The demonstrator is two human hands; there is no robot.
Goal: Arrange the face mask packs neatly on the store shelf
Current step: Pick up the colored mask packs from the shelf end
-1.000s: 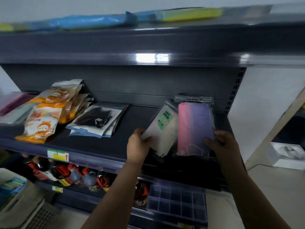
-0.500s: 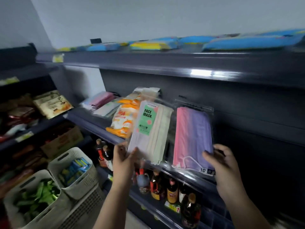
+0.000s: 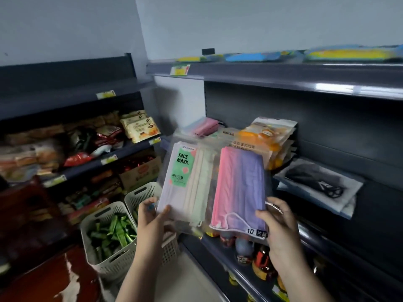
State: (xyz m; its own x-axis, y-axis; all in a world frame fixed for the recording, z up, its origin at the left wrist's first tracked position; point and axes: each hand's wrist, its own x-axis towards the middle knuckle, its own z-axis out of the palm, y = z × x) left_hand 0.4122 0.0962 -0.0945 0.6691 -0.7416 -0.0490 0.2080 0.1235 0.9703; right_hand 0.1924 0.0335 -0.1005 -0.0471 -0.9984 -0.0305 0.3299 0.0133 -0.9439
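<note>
dark store shelf (image 3: 305, 83), left grip (image 3: 152, 216) clamped on white mask pack (image 3: 185, 182), right grip (image 3: 281, 223) on pink-purple pack (image 3: 239, 186)

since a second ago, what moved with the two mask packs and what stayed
Both packs came off the shelf toward the person, now held up in front. Unchanged: left hand grips the white FACE MASK pack, right hand the pink-purple pack.

I stand at a corner where two pale grey walls (image 3: 261, 22) meet. Dark grey metal shelving (image 3: 283, 75) runs along my right; a second unit (image 3: 72, 90) along my left holds snack packets. Two white slotted baskets (image 3: 109, 264) sit on the pale floor (image 3: 185, 280) below. A light reflection (image 3: 333, 87) glints on the upper shelf edge.
</note>
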